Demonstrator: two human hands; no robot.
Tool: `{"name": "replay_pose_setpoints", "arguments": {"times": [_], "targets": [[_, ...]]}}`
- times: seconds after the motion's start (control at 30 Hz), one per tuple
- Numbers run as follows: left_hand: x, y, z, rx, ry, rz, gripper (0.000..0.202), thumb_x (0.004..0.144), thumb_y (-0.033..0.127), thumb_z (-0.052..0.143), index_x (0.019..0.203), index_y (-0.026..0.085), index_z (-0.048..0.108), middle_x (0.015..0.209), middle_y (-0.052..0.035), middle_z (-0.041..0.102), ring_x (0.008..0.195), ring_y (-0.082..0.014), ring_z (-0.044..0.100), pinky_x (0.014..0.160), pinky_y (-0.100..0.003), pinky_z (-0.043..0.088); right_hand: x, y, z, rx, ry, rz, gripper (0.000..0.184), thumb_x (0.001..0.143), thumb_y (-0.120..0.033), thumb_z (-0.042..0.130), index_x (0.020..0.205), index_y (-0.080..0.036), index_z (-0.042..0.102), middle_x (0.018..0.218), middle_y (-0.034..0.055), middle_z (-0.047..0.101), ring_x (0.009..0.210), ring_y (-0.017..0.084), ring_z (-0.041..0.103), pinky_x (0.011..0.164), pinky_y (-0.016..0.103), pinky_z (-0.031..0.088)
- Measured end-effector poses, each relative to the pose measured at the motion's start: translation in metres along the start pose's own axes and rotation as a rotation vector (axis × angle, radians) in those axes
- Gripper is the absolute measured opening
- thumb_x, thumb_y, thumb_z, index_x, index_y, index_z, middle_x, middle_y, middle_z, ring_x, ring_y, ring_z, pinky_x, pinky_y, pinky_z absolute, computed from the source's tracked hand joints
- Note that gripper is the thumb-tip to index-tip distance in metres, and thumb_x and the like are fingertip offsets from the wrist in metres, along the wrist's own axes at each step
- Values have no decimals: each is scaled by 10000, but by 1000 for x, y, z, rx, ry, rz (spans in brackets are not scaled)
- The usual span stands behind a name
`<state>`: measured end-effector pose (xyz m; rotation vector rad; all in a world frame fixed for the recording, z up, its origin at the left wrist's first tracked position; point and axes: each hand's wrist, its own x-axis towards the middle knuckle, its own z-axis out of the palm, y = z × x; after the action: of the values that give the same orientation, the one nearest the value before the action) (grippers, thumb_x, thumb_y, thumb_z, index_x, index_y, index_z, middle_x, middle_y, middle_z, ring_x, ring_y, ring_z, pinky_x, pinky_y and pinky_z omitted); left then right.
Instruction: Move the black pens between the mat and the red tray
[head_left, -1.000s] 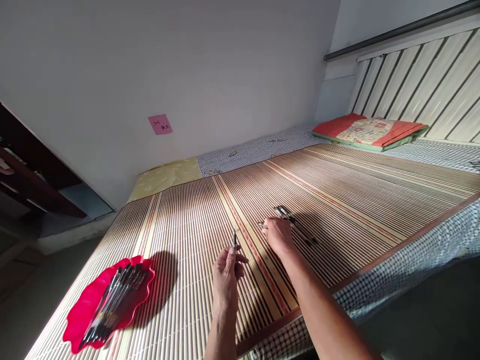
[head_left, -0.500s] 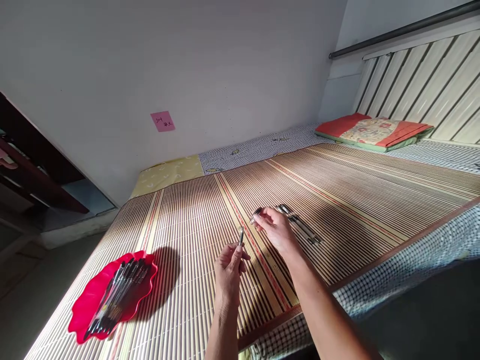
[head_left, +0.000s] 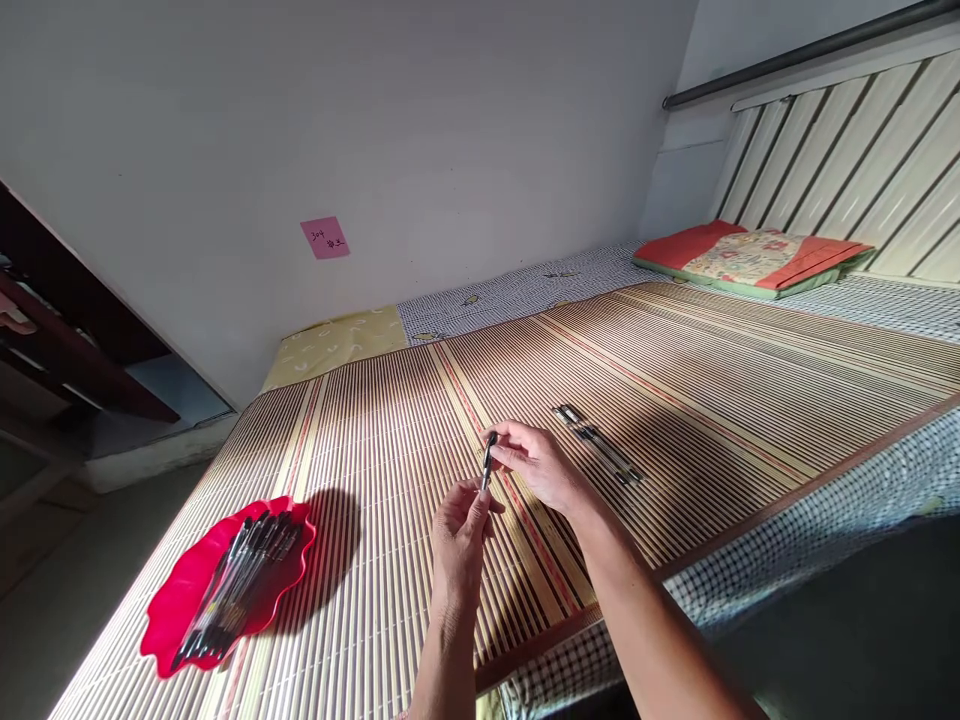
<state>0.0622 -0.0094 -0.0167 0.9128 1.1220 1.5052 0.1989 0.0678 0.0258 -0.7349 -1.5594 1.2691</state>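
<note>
My left hand [head_left: 459,540] pinches the lower end of a thin black pen [head_left: 487,466] that points upward. My right hand [head_left: 538,465] is closed on a small pen cap at the pen's upper tip, so both hands meet over the striped bamboo mat [head_left: 675,400]. Just right of my right hand, a few loose pens [head_left: 600,446] lie in a row on the mat. To the left sits a red wavy-edged plate [head_left: 176,610] holding several black pens [head_left: 236,590].
The mat covers a bed with a checked sheet [head_left: 750,590] along its near edge. A red and floral pillow [head_left: 750,258] lies at the far right by a slatted headboard. A pink note [head_left: 325,238] sticks on the grey wall. Dark furniture stands at the far left.
My right hand picked a cap up from near the loose pens and brought it left to the tip of the pen held in my left hand.
</note>
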Motion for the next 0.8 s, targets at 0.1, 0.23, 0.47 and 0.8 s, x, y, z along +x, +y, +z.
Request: {"name": "replay_pose_setpoints", "arguments": {"times": [0.1, 0.23, 0.47, 0.8], "targets": [[-3, 2, 0, -20, -24, -2, 423, 788, 468, 830, 1044, 172, 668, 748, -31, 721, 554, -89, 469, 566, -216, 398, -1, 1, 1, -2, -38, 18, 193, 898, -338, 649, 1004, -182, 688, 846, 15, 690, 759, 151, 693, 758, 304, 597], [-4, -1, 0, -17, 22, 37, 433, 788, 455, 824, 1062, 192, 618, 769, -47, 747, 560, -105, 510, 578, -232, 415, -1, 10, 2, 27, -56, 31, 213, 882, -381, 679, 967, -187, 667, 827, 7, 675, 740, 150, 689, 742, 302, 598], [-8, -7, 7, -16, 115, 104, 411, 773, 504, 803, 939, 218, 558, 746, -58, 749, 557, -131, 574, 537, -241, 408, -2, 22, 11, 34, -43, 105, 329, 822, -487, 737, 946, -192, 662, 795, 11, 694, 698, 167, 707, 694, 309, 602], [-16, 79, -136, 674, 689, 263, 144, 729, 310, 759, 777, 190, 693, 757, -70, 722, 739, -235, 673, 712, -339, 502, -5, 33, -17, -297, 57, 88, 481, 840, -615, 673, 1028, -173, 696, 826, 111, 789, 671, 230, 746, 609, 324, 561]]}}
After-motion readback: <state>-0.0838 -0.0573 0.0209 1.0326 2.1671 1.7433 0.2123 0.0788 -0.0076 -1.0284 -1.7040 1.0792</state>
